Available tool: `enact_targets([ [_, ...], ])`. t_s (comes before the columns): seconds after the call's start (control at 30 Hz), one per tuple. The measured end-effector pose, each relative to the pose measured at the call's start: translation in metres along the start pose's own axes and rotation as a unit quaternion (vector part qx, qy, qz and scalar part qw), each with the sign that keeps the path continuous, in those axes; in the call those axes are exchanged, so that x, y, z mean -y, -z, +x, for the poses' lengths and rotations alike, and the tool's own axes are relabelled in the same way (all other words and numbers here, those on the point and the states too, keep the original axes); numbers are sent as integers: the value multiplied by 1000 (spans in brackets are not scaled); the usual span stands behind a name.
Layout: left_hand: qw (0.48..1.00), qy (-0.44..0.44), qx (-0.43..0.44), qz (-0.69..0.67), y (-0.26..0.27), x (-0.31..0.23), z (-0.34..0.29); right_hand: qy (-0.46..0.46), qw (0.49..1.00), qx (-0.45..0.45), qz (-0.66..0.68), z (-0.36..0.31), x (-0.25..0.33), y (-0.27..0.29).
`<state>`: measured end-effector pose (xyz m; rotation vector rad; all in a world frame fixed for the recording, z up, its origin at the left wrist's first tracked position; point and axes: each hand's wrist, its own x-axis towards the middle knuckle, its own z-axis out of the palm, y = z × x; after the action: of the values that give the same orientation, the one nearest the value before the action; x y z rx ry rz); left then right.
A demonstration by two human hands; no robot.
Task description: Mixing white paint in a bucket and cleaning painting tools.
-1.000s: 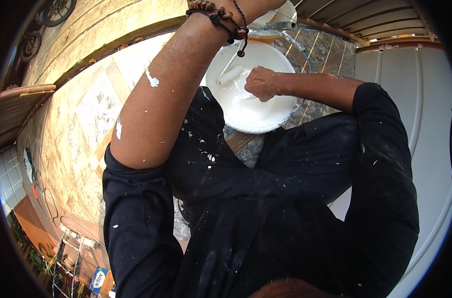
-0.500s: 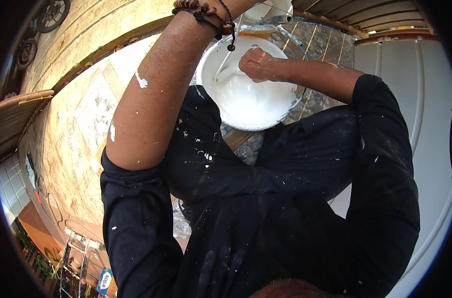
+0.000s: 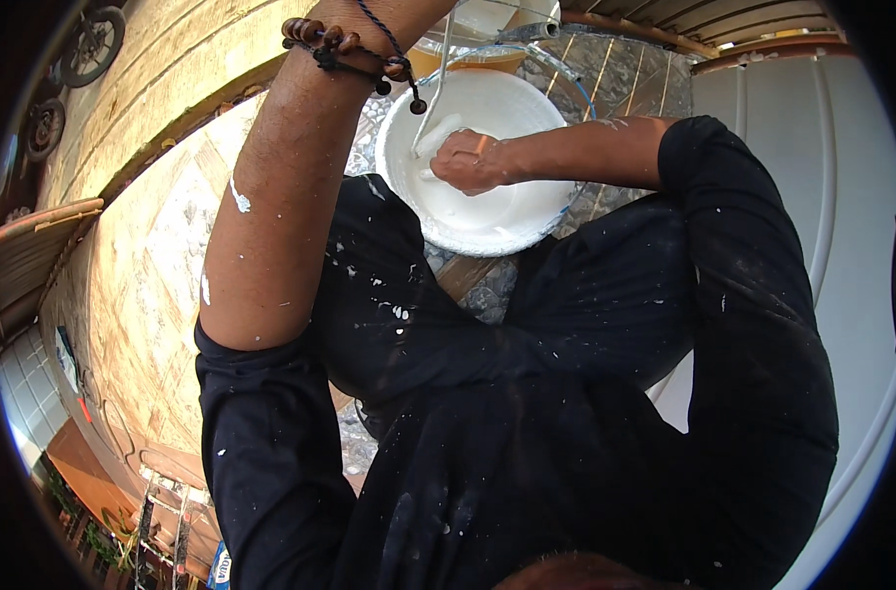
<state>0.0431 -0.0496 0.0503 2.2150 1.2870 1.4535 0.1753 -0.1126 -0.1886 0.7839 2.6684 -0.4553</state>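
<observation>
**A Curled Right Hand (image 3: 468,162) in a White Bucket (image 3: 477,241)**

The big white bucket sits on the floor (image 3: 473,280), just past the person's bent legs (image 3: 605,285). It is probably there so that both arms can get to it easily. The legs are spread around its near side, maybe to leave it room.

Inside, toward the left, is a thin white rod (image 3: 431,113). It slants up and out over the far rim. At its low end is a fat white piece (image 3: 441,135) that looks like a paint roller. The rod may lean that way because the left hand holds its top, but I cannot tell. The left hand is out of sight past the top edge. Only the left arm (image 3: 281,187) shows, with brown beads (image 3: 335,44) at the wrist.

The right hand is curled up like a fist. It is over the inside of the bucket, right of the rod and just beside the fat white piece. A small pale bit pokes out to its left. I cannot tell if the fist is gripping it.

The right arm (image 3: 576,152) comes in over the bucket's right side, perhaps so the fist can get low. White spots, likely paint, dot the left arm and the dark clothes (image 3: 527,442).
</observation>
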Motion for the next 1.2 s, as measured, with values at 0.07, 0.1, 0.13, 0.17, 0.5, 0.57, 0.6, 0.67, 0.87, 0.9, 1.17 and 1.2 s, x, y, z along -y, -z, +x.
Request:
enact_targets([
  [0.07, 1000, 12, -3, -7, 8, -3, 4, 16, 1000, -19, 6, 3, 5, 2],
  [0.1, 1000, 16, -4, -2, 12, -4, 6, 31, 999, -19, 13, 5, 8, 2],
  [0.13, 1000, 21, -4, 3, 15, -5, 7, 50, 998, -10, 24, 7, 11, 4],
  [0.17, 1000, 11, -5, 5, 20, -3, 9, 70, 997, -17, 19, 12, 16, 4],
  [0.5, 992, -21, -16, 122, 69, 25, 8, 260, 962, -32, -79, 95, 58, 45],
  [0.57, 995, -9, -11, 103, 62, 23, 9, 258, 961, 1, -102, 85, 53, 57],
  [0.6, 995, -35, -15, 94, 56, 21, 8, 247, 962, 27, -115, 76, 50, 61],
  [0.67, 993, -85, -17, 82, 44, 20, 8, 207, 968, 79, -114, 53, 39, 65],
  [0.87, 996, -82, 2, 21, 19, 19, 10, 92, 983, 152, -37, 23, 33, 45],
  [0.9, 998, -64, -4, 13, 16, 16, 8, 74, 985, 149, -41, 18, 33, 39],
  [1.17, 994, 61, 48, -80, 15, 4, -5, 26, 1000, 2, -5, 9, 14, 13],
  [1.2, 994, 48, 45, -88, 16, 4, -5, 28, 1000, 1, -5, 11, 10, 13],
])
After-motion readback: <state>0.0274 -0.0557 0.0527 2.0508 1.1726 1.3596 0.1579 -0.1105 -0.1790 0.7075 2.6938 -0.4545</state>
